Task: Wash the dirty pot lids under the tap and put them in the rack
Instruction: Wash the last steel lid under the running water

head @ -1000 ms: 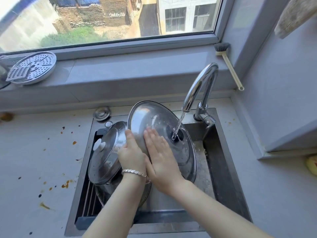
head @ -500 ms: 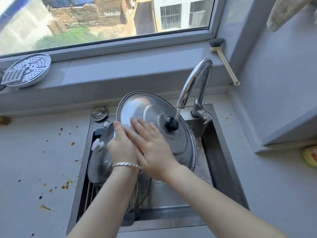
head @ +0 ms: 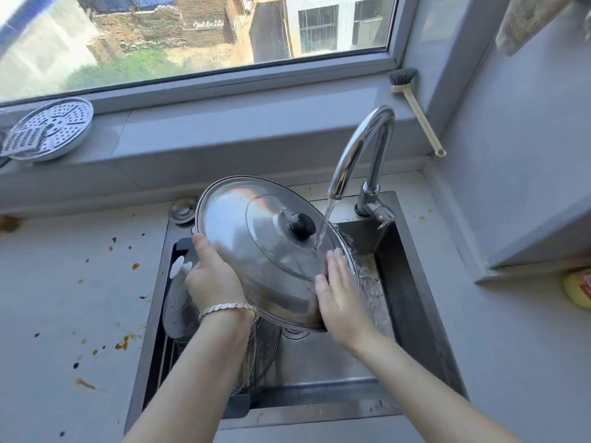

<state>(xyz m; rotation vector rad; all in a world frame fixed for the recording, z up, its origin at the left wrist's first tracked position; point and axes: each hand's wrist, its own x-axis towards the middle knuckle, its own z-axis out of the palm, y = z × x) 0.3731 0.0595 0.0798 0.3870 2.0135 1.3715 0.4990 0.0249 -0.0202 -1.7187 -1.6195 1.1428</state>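
Now hands (head: pixel 214 279) (head: pixel 339 295) farther apart on the lid (head: pixel 252 238).

Left arm: yours, bare, running from the near edge toward the far side; wrist straight; your left hand (head: pixel 214 278) curled round the left rim of the lid (head: pixel 256 238), thumb lying on its upper face, fingers hidden beneath. Right arm: bare, entering from the near right, angled far and left; your right hand (head: pixel 339 298) flat, fingers straight and together, pressed against the lid's near right edge, fingertips pointing far.
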